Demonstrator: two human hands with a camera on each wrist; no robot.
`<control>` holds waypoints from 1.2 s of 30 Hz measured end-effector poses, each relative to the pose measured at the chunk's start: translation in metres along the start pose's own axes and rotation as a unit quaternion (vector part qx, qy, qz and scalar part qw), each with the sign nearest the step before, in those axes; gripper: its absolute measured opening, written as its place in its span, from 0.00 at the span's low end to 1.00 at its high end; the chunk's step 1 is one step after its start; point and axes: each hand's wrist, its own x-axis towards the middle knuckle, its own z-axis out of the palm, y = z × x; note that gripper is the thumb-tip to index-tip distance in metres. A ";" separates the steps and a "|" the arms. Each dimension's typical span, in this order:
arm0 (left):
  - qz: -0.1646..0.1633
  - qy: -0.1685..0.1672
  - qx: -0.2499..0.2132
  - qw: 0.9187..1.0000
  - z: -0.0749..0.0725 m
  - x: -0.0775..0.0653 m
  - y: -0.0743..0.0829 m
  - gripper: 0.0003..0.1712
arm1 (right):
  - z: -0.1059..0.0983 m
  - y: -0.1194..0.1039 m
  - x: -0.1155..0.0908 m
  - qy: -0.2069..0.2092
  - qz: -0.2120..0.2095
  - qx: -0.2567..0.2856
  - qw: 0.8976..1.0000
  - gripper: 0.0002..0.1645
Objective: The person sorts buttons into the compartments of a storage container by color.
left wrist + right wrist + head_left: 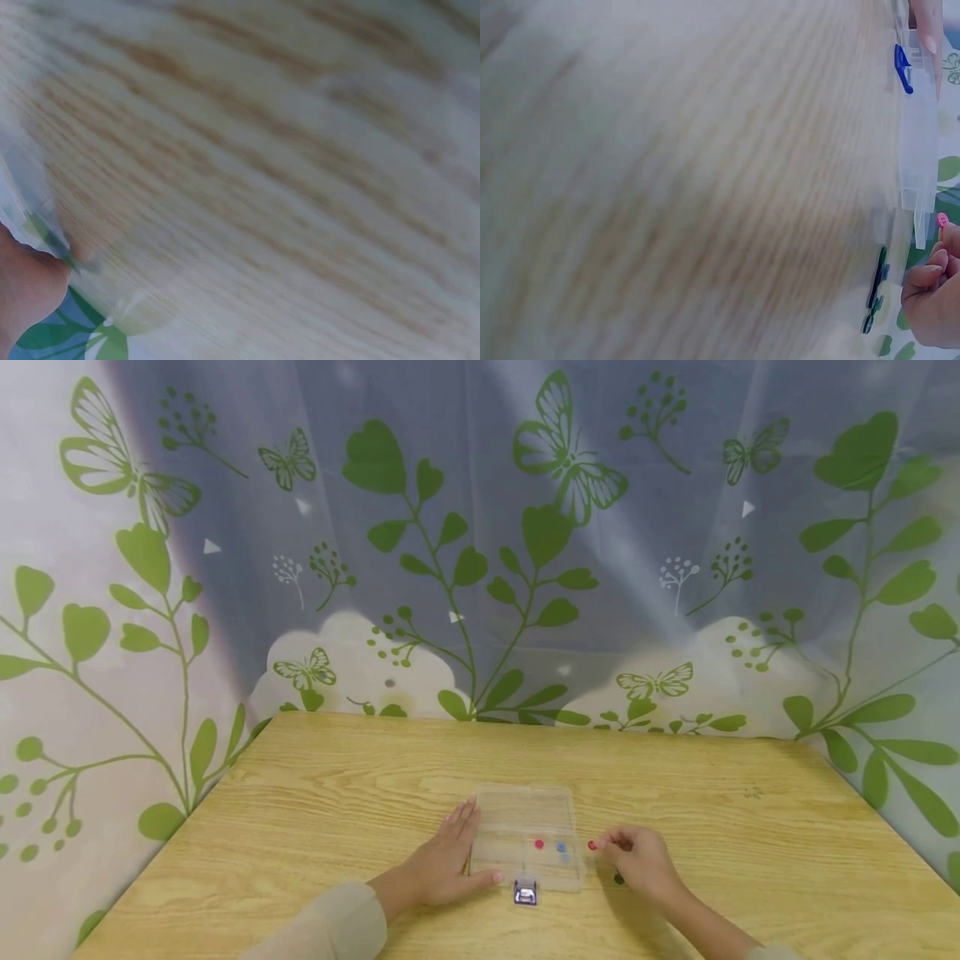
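Note:
A clear plastic box (517,810) with a blue latch (526,893) at its front sits on the wooden table. Inside are a red button (539,844) and a blue button (561,847). My left hand (448,860) rests against the box's left side, fingers straight and thumb at the front edge; only a bit of this hand (30,289) shows in the left wrist view. Just beyond the box's right side, my right hand (641,860) pinches a red button (592,845) between thumb and fingertip. In the right wrist view this button (942,220) is pinkish, with small holes.
Dark green small pieces (877,277) lie on the table beside the box, partly under the right hand; one dark green piece (618,878) shows in the head view. Behind the table (360,768) hangs a curtain (465,527) printed with leaves and butterflies.

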 end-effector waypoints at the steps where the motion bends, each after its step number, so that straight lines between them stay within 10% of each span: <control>1: -0.001 0.000 0.001 1.000 0.000 0.000 0.000 0.53 | 0.001 -0.001 0.000 0.001 -0.004 -0.002 1.000 0.07; 36: -0.003 -0.002 0.002 1.000 -0.001 0.000 0.002 0.54 | 0.046 -0.035 0.014 -0.030 -0.065 -0.014 0.997 0.07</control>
